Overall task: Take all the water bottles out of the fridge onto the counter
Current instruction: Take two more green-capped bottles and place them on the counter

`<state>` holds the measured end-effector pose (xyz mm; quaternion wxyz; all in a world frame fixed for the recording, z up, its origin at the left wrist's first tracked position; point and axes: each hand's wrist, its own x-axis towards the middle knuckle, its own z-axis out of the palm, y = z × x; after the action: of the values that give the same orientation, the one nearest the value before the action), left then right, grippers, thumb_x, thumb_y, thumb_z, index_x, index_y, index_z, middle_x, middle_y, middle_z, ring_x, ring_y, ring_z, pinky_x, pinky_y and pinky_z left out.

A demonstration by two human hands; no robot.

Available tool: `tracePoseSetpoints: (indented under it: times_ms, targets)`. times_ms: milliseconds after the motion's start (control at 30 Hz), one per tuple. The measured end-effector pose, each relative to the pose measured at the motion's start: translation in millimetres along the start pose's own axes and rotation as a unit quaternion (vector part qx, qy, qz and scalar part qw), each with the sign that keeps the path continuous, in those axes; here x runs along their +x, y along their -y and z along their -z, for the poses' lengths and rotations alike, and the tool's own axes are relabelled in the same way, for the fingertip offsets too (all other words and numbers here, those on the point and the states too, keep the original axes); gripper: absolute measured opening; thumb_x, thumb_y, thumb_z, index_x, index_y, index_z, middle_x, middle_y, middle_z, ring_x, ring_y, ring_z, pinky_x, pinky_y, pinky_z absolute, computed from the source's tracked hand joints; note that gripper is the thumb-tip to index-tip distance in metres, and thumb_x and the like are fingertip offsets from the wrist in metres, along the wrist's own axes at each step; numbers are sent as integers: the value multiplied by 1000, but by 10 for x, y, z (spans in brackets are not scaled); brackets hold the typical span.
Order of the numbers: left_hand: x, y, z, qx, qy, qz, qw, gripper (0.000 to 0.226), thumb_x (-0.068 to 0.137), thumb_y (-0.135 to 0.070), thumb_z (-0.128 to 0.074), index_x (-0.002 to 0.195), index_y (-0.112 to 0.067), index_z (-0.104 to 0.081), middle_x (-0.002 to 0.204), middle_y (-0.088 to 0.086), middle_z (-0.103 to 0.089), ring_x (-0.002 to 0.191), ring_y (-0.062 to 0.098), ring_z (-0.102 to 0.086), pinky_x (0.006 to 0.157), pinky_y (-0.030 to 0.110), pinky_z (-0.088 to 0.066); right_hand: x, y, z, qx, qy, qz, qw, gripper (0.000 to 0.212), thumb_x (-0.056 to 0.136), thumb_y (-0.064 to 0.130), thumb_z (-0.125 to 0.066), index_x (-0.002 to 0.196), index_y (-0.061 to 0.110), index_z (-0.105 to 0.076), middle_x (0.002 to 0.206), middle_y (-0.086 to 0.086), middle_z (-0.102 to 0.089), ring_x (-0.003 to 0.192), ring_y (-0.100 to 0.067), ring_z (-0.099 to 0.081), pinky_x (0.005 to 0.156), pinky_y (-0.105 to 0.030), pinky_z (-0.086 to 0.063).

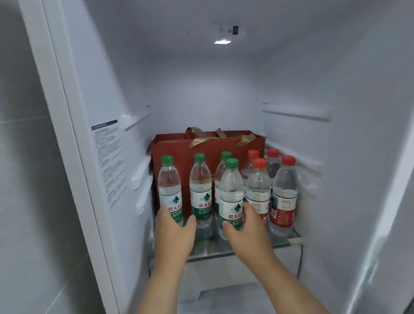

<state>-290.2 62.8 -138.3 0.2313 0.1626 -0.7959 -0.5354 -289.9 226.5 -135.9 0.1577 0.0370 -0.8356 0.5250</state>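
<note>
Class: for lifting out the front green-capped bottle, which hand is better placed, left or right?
Right. The right hand already wraps the front green-capped bottle at its label, while the left hand sits at the far-left bottle.

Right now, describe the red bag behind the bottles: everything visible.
The red bag looks like stiff paper, a wide gift bag standing upright at the back of the glass shelf. Gold ribbon handles flop over its top edge. Its lower front is hidden by the water bottles standing before it; whether they touch cannot be told. No print is visible.
</note>
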Motion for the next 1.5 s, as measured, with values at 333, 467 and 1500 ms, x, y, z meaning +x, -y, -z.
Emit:
tracePoseSetpoints:
  times_ms: [333, 467, 1500]
  targets:
    - [637, 46, -369, -20, -78, 54, 995, 70, 73, -26, -77, 130, -7, -41, 126, 20, -53, 108, 43, -58, 88, 51, -52, 397, -109, -373, -185, -79, -26, 979, 72, 84, 43, -68, 140, 12, -36, 133, -7, -50, 121, -26, -54, 92, -37, -51]
    - [668, 63, -413, 0, -79, 70, 994, 64, 79, -26, -76, 129, -6, -41, 129, 23, -42, 104, 46, -54, 79, 43, -45, 462, -109, -389, -208, -68, -47, 975, 60, 83, 49, -68, 127, 13, -47, 122, -7, -52, 110, -26, -59, 80, -33, -50]
    - [-928, -34, 412, -36, 52, 5, 998, 54, 63, -20, -88, 113, -21, -67, 94, -3, -69, 83, 17, -65, 64, 25, -48, -1025, -123, 524, -49, -14, -54, 997, 50, 62, 51, -74, 107, 33, -61, 98, 14, -70, 90, -10, -66, 76, -33, -58]
